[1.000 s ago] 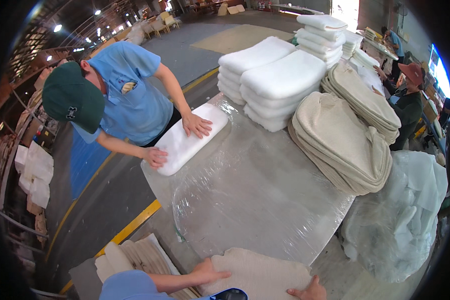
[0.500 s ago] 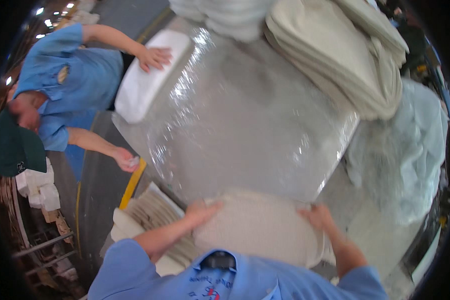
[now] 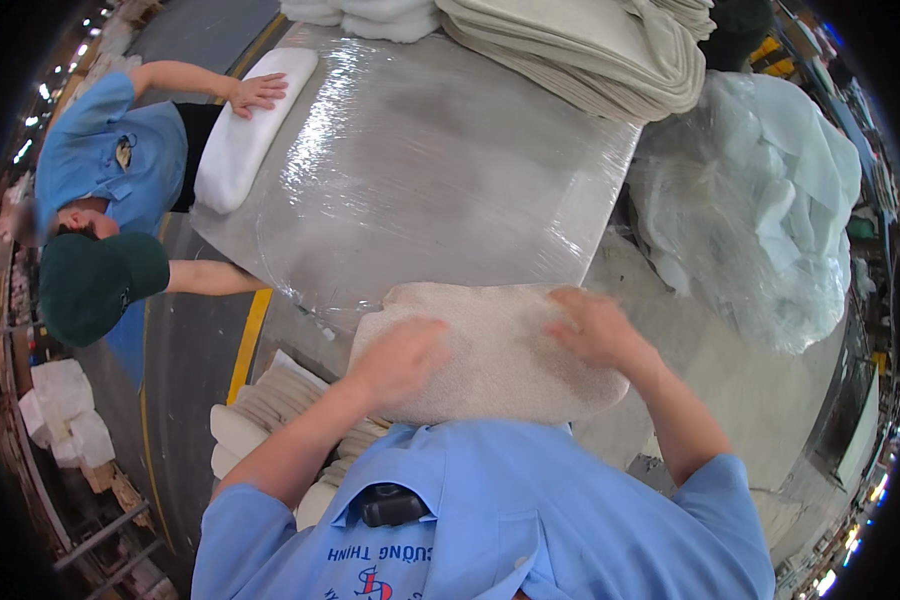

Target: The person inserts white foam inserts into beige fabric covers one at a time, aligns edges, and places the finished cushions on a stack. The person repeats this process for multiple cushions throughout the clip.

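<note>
Your left hand (image 3: 407, 358) and right hand (image 3: 592, 328): both over beige fabric piece (image 3: 500, 350) at table's (image 3: 430, 170) near edge; blurred, so cannot tell how far open or whether gripping. White pad (image 3: 242, 155): table's left edge. Beige stack (image 3: 580, 55): table's far right.

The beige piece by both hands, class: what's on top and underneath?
The left hand and right hand are over the beige piece; blur leaves contact unclear. Its underside and whatever supports it are covered.
</note>
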